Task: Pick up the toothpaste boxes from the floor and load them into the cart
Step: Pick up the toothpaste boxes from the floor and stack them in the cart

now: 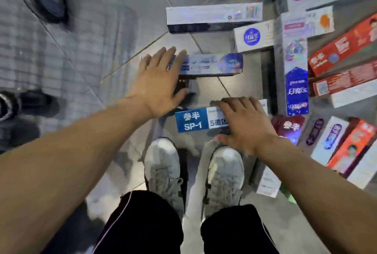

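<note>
The pick-up step is in hand. The person bends over the grey tiled floor (126,35), both bare arms reaching down. The right hand (242,123) lies across a blue-and-white cardboard toothpaste box marked SP-1 (195,121), fingers curled over its far edge and thumb at its near edge, so it appears to grip that box just ahead of the white laced sneakers (163,172). The left hand (157,82) is spread, fingers straight, its fingertips (179,54) over the left end of a pale blue-and-white toothpaste box (216,64) lying on the floor; whether they touch it I cannot tell. Many more coloured toothpaste boxes (336,50) lie crowded along the right side of the floor. The cart is not clearly seen, though a blurred grid pattern at the left may be its wire basket. Next, I judge, the left hand must close on its box, then both lift.
</note>
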